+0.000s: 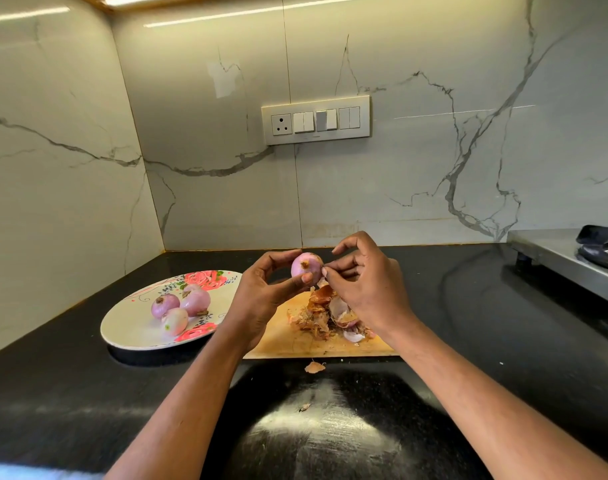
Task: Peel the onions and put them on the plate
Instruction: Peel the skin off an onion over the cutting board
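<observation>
Pink onion (306, 266) sits gripped in my left hand (261, 299); my right hand (364, 285) pinches its skin, above the peel pile (326, 315); three onions (177, 308) lie on the plate (129, 323), left.

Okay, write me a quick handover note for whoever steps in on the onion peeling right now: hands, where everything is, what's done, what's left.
Left hand: grips the onion in hand, held up above the cutting board.
Right hand: fingertips pinch at the onion's right side, apparently picking off a last bit of skin.
Plate: on the counter left of the board, holding three peeled onions.
Peel pile: on the board; a few scraps lie on the counter in front.
Done: three onions plated; the fourth looks almost bare.
Left: finish that onion and set it on the plate. No unpeeled onions are visible.
</observation>
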Demonstrator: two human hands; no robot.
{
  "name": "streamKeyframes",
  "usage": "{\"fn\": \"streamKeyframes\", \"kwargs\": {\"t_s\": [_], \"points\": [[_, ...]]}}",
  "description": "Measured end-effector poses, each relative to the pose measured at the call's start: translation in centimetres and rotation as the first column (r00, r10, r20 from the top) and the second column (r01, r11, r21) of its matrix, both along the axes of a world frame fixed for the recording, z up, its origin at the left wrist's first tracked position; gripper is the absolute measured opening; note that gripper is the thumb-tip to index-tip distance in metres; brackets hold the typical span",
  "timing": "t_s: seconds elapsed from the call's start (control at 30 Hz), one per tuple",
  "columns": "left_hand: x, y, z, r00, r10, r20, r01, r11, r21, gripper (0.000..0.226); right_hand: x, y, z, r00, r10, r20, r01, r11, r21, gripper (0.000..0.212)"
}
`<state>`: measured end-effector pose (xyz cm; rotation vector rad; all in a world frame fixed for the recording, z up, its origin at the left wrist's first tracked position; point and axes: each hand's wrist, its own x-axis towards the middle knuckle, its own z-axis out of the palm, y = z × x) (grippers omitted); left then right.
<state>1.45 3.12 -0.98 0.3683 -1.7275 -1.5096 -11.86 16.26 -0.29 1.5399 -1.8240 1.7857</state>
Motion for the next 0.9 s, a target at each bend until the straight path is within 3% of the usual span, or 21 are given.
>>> {"fn": "streamKeyframes", "kwargs": {"t_s": [0.33,0.5,0.63,0.9], "points": [[0.0,0.4,0.2,1.000,-0.022,0.010,0.022,1.000,-0.002,0.057,0.2,-0.2,0.2,0.997,-0.077,-0.029,0.078,0.997,0.030,0.029],[0.2,0.6,0.3,0.996,-0.090,-0.008,0.090,0.996,0.025,0.058,-1.2,-0.1,0.3,0.985,-0.165,0.051,0.164,0.986,0.029,0.019],[0.3,0.7,0.5,0.987,-0.149,-0.062,0.154,0.983,0.098,0.053,-1.9,-0.2,0.0,0.989,-0.144,0.046,0.137,0.982,0.132,0.010],[0.3,0.7,0.8,0.974,-0.182,-0.136,0.207,0.956,0.207,0.050,-1.7,-0.4,-0.1,0.994,-0.092,-0.062,0.104,0.968,0.229,0.026]]}}
